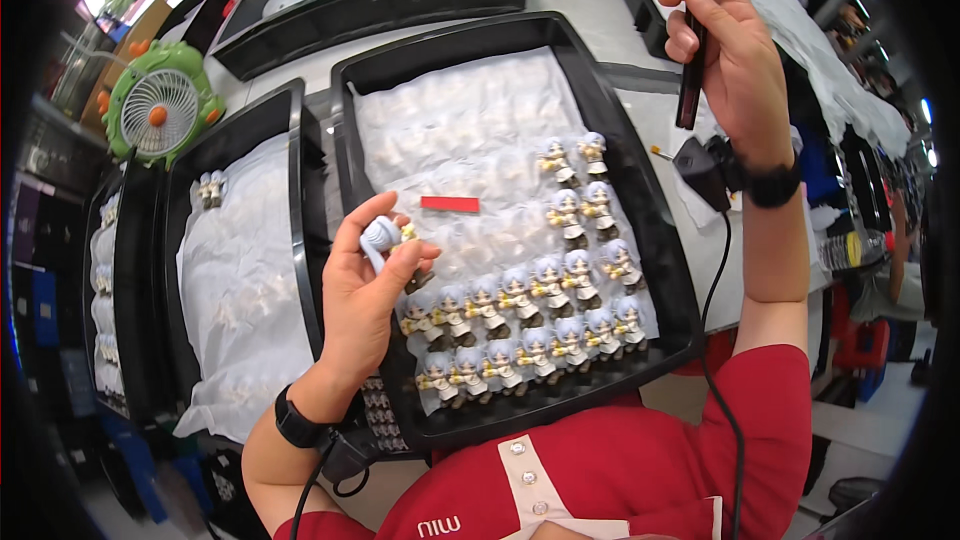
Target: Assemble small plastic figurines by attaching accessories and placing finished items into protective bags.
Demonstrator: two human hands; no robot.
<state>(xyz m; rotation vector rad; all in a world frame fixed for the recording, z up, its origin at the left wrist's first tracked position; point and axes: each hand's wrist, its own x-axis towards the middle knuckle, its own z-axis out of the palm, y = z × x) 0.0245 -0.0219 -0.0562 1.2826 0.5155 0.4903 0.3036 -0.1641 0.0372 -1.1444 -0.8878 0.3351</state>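
Observation:
My left hand (360,290) pinches a small figurine (381,233) with pale blue hair, its back partly toward me, above the left side of a black tray (650,195). My fingers cover part of its body. Raised at the upper right, my right hand (738,65) is closed round a slim, dark, stick-like tool (690,75) held upright; its exact kind I cannot make out. Rows of similar figurines (502,365) in white and dark clothes lie in the tray on white wrapping sheet (465,90). A red strip (450,204) rests on that sheet, right of my left hand.
A second black tray (300,170) on the left holds a pair of figurines (211,189) on white sheet. Beyond it stands a green fan (160,105). Another black tray (380,25) lies at the back. A dark cable (712,290) hangs down on the right, near a bottle (845,250).

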